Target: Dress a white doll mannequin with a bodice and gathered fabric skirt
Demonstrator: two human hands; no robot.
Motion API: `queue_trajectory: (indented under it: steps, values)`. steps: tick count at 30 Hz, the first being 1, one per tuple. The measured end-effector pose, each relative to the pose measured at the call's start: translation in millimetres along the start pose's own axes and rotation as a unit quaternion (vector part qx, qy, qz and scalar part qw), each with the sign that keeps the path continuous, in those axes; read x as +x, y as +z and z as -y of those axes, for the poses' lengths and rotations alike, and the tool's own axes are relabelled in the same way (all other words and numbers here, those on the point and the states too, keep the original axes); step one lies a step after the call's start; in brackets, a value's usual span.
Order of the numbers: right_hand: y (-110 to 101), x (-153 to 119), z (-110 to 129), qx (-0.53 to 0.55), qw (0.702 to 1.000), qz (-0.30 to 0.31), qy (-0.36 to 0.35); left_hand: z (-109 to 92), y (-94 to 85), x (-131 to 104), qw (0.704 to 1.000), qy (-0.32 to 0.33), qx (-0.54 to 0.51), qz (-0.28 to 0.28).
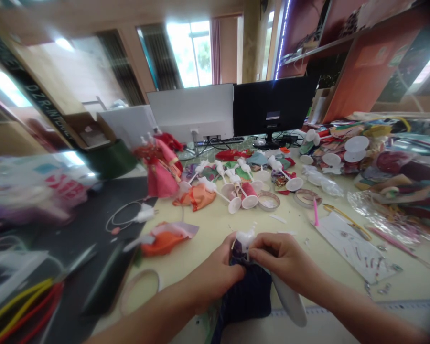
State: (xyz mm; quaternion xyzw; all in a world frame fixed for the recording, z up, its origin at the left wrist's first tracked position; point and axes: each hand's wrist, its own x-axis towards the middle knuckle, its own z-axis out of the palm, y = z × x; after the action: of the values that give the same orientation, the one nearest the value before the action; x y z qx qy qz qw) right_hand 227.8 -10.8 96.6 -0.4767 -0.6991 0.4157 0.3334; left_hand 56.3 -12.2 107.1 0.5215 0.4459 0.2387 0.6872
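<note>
Near the front of the table, a small white mannequin wears a dark blue doll dress with a purplish bodice. My left hand is closed around its clothed torso, thumb in front and fingers behind. With thumb and forefinger, my right hand pinches the bodice at the mannequin's side; the exact bit between the fingertips is partly hidden. The mannequin's white round base sticks out below my right hand, tilted toward me.
Several white mini mannequins lie beyond my hands among colourful fabric. Tape rolls, a pink pen, yellow-handled scissors and a white sheet with small trims are nearby. Orange cloth lies left; monitors stand behind.
</note>
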Motion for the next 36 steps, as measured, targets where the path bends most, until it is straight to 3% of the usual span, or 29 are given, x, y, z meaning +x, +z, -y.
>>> queue_trajectory:
  steps: [8, 11, 14, 17, 22, 30, 36]
  values:
    - [2, -1, -1, -0.007, 0.999, -0.023, -0.033, 2, -3.7, 0, 0.999, 0.022, 0.042, -0.013]
    - [-2, 0, 6, -0.022, 0.991, -0.068, -0.115, -9, -9.4, 0, 0.986, 0.093, 0.123, -0.065]
    - [-9, 3, 14, -0.055, 0.966, -0.124, -0.221, -22, -15.6, 2, 0.957, 0.211, 0.172, -0.101]
    - [-15, 8, 20, -0.086, 0.945, -0.163, -0.271, -28, -20.3, 9, 0.943, 0.287, 0.143, -0.092]
    - [-23, 18, 26, -0.106, 0.924, -0.173, -0.324, -23, -26.4, 20, 0.94, 0.329, 0.072, -0.051]
    - [-27, 19, 34, -0.135, 0.942, -0.102, -0.289, -17, -40.2, 21, 0.95, 0.301, 0.024, -0.076]
    - [-19, 24, 36, -0.133, 0.951, -0.104, -0.259, -12, -44.6, 6, 0.963, 0.232, 0.032, -0.133]
